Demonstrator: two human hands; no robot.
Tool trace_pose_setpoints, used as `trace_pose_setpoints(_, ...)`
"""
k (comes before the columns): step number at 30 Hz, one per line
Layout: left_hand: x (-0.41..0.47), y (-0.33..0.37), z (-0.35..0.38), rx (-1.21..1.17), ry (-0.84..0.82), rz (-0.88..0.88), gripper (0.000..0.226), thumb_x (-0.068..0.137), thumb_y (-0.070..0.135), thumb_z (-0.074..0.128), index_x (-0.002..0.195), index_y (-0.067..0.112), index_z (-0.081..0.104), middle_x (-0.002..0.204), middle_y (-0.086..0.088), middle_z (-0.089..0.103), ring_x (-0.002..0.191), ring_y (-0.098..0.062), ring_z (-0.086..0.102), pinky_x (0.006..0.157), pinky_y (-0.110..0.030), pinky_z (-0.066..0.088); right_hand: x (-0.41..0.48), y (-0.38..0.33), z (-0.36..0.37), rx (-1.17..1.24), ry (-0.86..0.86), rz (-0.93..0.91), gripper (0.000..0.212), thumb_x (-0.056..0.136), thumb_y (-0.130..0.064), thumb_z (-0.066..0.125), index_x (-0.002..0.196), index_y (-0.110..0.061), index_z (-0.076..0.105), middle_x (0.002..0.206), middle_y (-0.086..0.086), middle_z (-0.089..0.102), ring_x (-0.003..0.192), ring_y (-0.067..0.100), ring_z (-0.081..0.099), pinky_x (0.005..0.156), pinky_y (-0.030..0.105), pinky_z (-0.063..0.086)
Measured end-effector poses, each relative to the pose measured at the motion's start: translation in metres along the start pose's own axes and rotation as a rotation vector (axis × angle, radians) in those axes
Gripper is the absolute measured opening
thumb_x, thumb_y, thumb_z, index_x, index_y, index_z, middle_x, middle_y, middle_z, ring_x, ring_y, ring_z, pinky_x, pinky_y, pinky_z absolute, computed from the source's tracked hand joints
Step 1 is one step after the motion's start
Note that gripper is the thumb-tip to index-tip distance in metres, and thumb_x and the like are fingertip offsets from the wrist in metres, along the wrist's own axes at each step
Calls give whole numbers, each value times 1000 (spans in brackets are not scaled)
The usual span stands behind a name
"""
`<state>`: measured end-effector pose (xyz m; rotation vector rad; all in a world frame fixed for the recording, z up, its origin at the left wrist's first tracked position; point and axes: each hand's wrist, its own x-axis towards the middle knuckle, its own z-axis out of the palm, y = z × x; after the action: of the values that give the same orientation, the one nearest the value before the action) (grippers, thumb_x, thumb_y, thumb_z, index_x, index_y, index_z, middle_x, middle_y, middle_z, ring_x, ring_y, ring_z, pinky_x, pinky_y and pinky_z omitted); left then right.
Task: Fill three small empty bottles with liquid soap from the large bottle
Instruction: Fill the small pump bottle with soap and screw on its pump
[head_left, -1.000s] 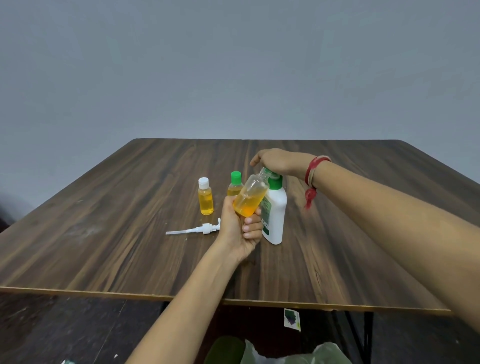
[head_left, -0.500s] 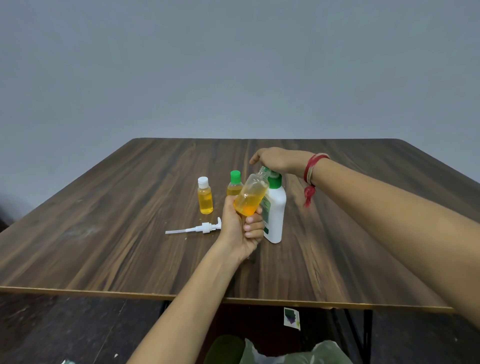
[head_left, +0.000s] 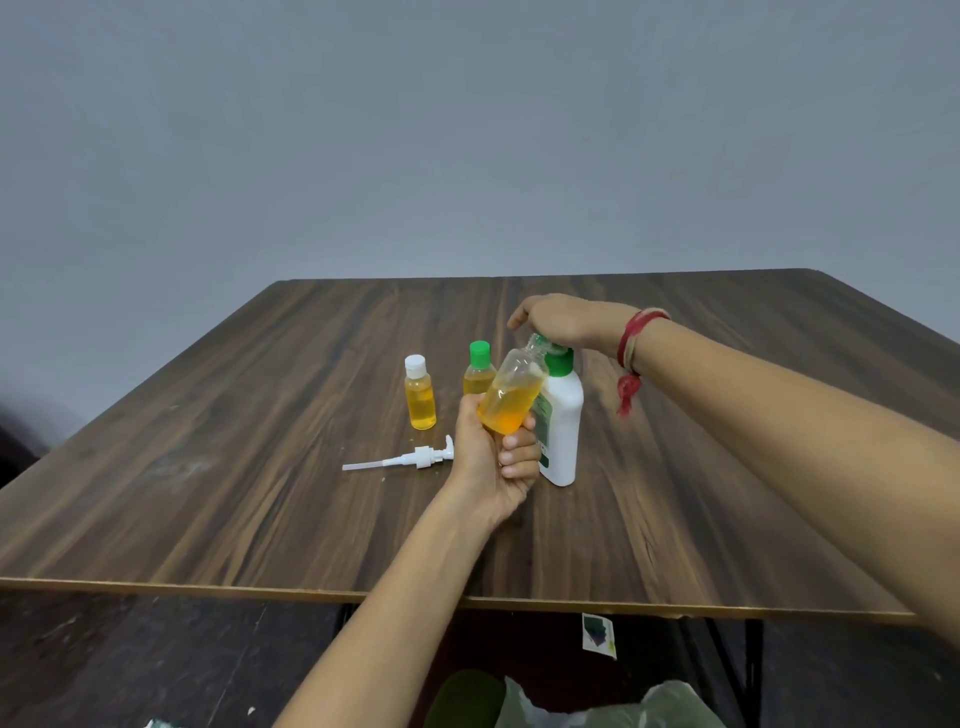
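Note:
My left hand (head_left: 493, 457) grips a small clear bottle (head_left: 511, 397), tilted right and about half full of orange soap. Over its neck, my right hand (head_left: 566, 319) curls its fingers on a green cap (head_left: 540, 340) that is mostly hidden under the hand. Just behind the held bottle the large white bottle (head_left: 563, 426) with a green collar stands upright. Two small filled bottles stand to the left, one with a white cap (head_left: 420, 392) and one with a green cap (head_left: 479, 369).
A white pump head with its tube (head_left: 410, 460) lies on the wooden table (head_left: 208, 467) left of my left hand. The table's front edge runs close below my forearms. Plastic bags and a scrap of paper lie on the floor beneath.

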<state>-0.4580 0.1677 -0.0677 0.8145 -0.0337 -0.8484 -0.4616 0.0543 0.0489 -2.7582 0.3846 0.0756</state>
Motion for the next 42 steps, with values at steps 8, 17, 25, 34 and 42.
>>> trace_pose_setpoints(8, -1, -1, 4, -9, 9, 3, 51, 87, 40, 35, 52, 7, 52, 39, 4, 30, 28, -3, 25, 29, -13, 16, -4, 1, -1, -23, 16, -17, 45, 98, 4, 24, 139, -2, 43, 150, 12, 33, 138, 24, 34, 109, 27, 29)
trace_pose_setpoints(17, -2, 0, 3, -10, 11, -11, 54, 90, 42, 34, 53, 6, 51, 38, 4, 32, 27, -4, 27, 27, -12, 19, -7, 2, 0, -23, 27, -23, 47, 98, 6, 22, 140, -2, 40, 150, 12, 33, 138, 24, 33, 109, 26, 28)
trace_pose_setpoints(25, -2, -2, 2, -11, 4, -12, 50, 87, 41, 34, 55, 7, 51, 38, 4, 31, 27, -3, 26, 27, -12, 18, -6, 1, 1, -29, 18, -26, 46, 98, 6, 23, 139, -2, 43, 148, 12, 36, 135, 24, 37, 107, 26, 31)
trace_pose_setpoints(34, 0, -4, 1, -21, -11, -7, 52, 88, 42, 35, 54, 7, 53, 39, 4, 32, 28, -3, 26, 30, -14, 17, -6, 1, 2, 3, 11, -6, 45, 99, 3, 22, 138, -2, 44, 149, 13, 36, 136, 25, 36, 109, 28, 31)
trace_pose_setpoints(42, 0, -5, 2, -31, -25, -6, 55, 89, 44, 36, 53, 7, 54, 40, 4, 32, 28, -3, 26, 30, -13, 17, -3, 1, 0, 58, -3, 15, 44, 100, -2, 23, 137, -4, 46, 149, 11, 36, 135, 25, 37, 108, 30, 32)
